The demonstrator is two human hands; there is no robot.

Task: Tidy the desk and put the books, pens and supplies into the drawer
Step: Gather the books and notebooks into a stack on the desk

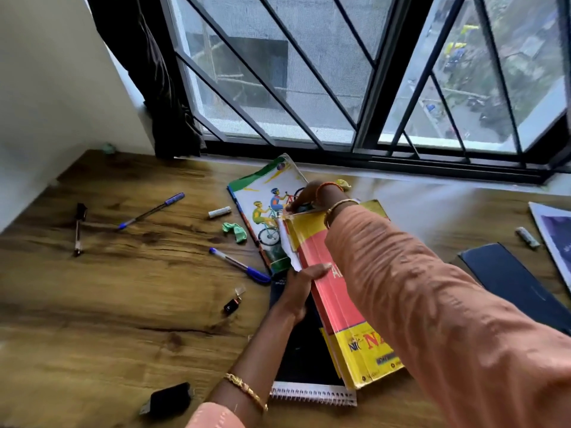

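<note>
Yellow-red book (336,291), worn, torn corner: left hand (301,291) grips its edge, right hand (304,196) pinches top corner; atop spiral notebook (309,378).

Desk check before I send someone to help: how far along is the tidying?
Early. Nothing looks stowed; no drawer is in view. In hand: the left hand and right hand grip the yellow book, which lies over a spiral notebook and beside the cycling book. Left: three pens, a green scrap, dark folder and other small bits across the desk.
</note>
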